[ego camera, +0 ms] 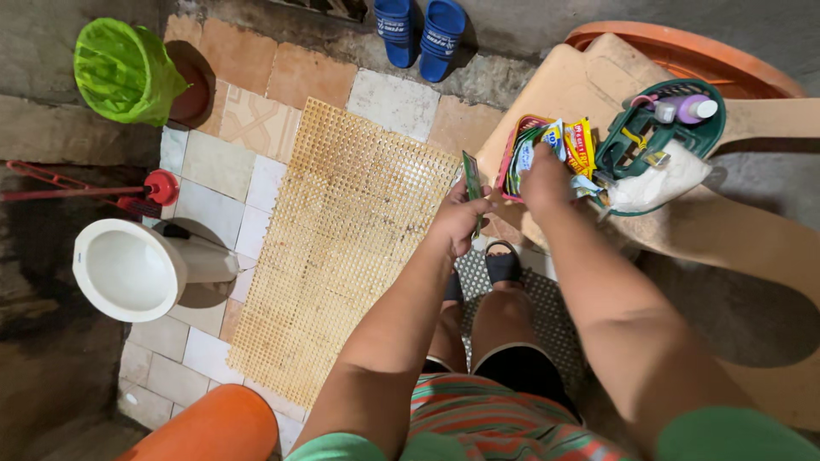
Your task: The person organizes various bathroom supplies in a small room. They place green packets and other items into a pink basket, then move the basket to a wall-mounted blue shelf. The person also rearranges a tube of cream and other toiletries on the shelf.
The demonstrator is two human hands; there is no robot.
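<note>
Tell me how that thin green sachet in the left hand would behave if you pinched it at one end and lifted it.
The green sachet looks thin and flat, so it would probably flop or bend. It seems light, since the left hand pinches it with just fingertips. Its glossy-looking surface might be a bit slippery, though that is hard to tell.

A white toilet bowl (128,269) stood left, a red brush (128,192) beside it. A green-lined bin (124,72) sat above. Blue slippers (418,30) lay beyond the yellow grid mat (342,230).
</note>
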